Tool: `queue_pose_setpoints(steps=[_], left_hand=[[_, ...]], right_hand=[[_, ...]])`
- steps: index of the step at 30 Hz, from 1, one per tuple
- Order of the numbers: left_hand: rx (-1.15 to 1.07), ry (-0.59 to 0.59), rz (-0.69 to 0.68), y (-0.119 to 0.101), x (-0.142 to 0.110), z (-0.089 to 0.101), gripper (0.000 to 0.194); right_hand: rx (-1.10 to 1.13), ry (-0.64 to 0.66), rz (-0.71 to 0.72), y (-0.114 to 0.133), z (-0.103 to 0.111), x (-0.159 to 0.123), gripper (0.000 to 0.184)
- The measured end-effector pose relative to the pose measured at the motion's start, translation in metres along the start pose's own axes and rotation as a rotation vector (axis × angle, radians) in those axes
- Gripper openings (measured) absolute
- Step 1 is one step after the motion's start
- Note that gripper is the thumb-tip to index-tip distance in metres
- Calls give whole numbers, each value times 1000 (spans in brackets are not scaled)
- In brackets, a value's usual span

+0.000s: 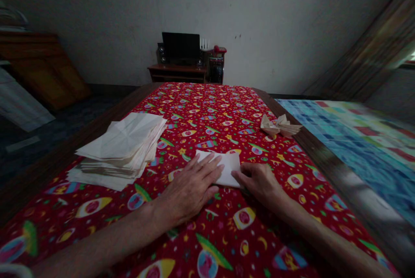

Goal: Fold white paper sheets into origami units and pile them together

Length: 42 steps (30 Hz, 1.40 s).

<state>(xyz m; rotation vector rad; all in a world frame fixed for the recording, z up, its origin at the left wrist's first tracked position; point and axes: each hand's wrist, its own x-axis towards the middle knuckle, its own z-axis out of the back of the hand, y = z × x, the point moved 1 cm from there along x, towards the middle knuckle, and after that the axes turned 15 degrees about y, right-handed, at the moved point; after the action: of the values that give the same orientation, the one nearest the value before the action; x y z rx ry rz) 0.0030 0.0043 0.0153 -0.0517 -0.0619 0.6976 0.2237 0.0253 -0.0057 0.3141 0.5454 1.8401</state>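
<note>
A small folded sheet of white paper (pixel 229 166) lies flat on the red patterned cloth in front of me. My left hand (pixel 196 183) rests over its left part, fingers stretched out and lying flat. At the paper's right edge, my right hand (pixel 259 178) has its thumb and curled forefinger pinched on the near right corner. The other right fingers are bent under and partly hidden. Off to the left is a stack of creased white paper sheets (pixel 129 137). Two folded paper pieces (pixel 279 126) sit near the cloth's right edge.
The red cloth (pixel 207 217) with rockets covers the table, leaving its dark wooden edge (pixel 311 157) bare. Beyond the far end, a monitor (pixel 181 46) and speakers stand on a low desk (pixel 177 70). A blue patterned bed (pixel 350 148) lies to the right, a wooden cabinet (pixel 42 66) to the left.
</note>
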Motion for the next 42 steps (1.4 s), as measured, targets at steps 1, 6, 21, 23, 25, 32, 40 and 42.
queue_pose_setpoints(steps=[1, 6, 21, 23, 25, 32, 40, 42], left_hand=[[-4, 35, -24, -4, 0, -3, 46], [-64, 100, -17, -8, -3, -11, 49], [-88, 145, -34, -6, -3, -11, 46], [-83, 146, -34, -6, -3, -11, 45], [-78, 142, -35, -6, -4, -11, 45], [-44, 134, -43, -7, -3, -11, 42], [-50, 134, -36, -7, -3, -13, 42], [-64, 137, -42, -7, -3, -13, 41]], right_hand=[[-4, -5, -2, 0, 0, 0, 36], [-3, -10, 26, 1, 0, 0, 38], [-58, -5, 84, -7, -1, 2, 43], [-64, -6, 89, -6, 0, 2, 42], [-73, -4, 95, -5, 2, 1, 42], [-111, -3, 68, -2, 2, 2, 38], [-337, -326, 282, 21, 21, -21, 29], [-405, -271, 390, 31, 16, -30, 34]])
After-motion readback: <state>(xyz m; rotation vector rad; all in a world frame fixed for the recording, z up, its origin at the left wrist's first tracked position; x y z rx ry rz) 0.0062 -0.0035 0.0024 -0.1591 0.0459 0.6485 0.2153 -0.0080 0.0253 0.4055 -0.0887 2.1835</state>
